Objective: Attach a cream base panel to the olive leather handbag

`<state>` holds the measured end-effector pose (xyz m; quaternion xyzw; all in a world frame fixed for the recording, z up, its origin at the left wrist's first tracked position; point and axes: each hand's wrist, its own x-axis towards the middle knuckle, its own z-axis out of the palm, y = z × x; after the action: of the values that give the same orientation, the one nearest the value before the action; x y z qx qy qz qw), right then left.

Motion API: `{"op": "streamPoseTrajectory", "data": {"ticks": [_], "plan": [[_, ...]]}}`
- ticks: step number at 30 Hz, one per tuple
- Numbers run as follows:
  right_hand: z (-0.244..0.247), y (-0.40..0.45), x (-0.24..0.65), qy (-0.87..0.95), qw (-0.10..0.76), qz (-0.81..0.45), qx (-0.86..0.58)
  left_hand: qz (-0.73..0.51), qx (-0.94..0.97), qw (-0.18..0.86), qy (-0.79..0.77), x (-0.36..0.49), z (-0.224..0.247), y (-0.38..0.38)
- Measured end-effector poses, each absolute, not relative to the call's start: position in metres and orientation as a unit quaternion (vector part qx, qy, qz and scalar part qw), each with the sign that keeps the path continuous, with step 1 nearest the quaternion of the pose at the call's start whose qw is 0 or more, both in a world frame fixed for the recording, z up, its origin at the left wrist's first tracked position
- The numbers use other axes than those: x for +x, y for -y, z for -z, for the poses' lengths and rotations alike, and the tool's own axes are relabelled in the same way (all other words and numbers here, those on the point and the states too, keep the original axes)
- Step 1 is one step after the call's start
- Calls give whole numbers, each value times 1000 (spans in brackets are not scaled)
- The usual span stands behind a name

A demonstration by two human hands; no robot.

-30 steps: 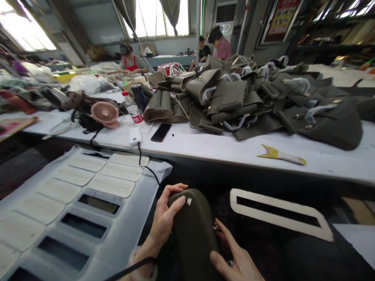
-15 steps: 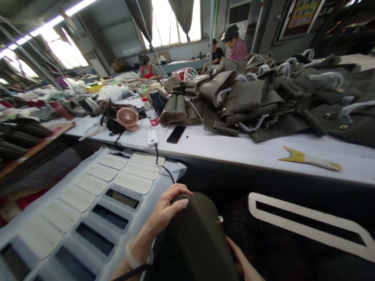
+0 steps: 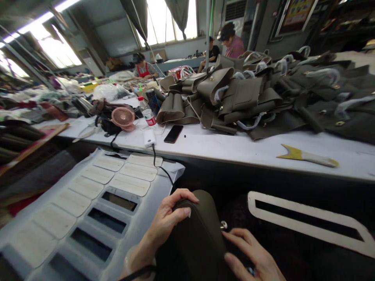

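A dark olive leather bag (image 3: 202,238) stands upright in front of me, low in the picture. My left hand (image 3: 172,214) is closed over its upper left corner, fingers across the top and thumb on the near face. On the bag's right side sits a small clasp (image 3: 223,225), metal with a white covering. My right hand (image 3: 252,249) grips the right side just below that clasp, fingertips close to it and thumb lower down. Something shiny shows between thumb and fingers, too small to name. The bag's lower part is lost in shadow.
A white table (image 3: 211,146) runs across ahead, bearing piled olive bag pieces (image 3: 246,93), a phone (image 3: 174,134), a bottle (image 3: 148,113), a pink fan (image 3: 123,118) and a yellow-ended tool (image 3: 307,156). Pale panels (image 3: 131,171) lie at left; a white frame (image 3: 304,212) at right. People sit far back.
My right hand has come up from behind the bag's right side to beside the clasp. The left hand keeps its hold, and bag and hand sit slightly lower in view.
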<state>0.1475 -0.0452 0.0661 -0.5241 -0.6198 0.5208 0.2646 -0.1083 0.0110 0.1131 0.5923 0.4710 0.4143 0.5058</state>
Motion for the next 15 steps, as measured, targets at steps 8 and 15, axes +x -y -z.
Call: {"op": "streamPoseTrajectory", "data": {"ticks": [8,15], "plan": [[-126,-7,86,473,407,-625,-470,-445,554,565,-419,-99,-116,-8],[-127,-15,77,445,381,-643,-493,-472,562,537,-415,-101,-107,-6]]}}
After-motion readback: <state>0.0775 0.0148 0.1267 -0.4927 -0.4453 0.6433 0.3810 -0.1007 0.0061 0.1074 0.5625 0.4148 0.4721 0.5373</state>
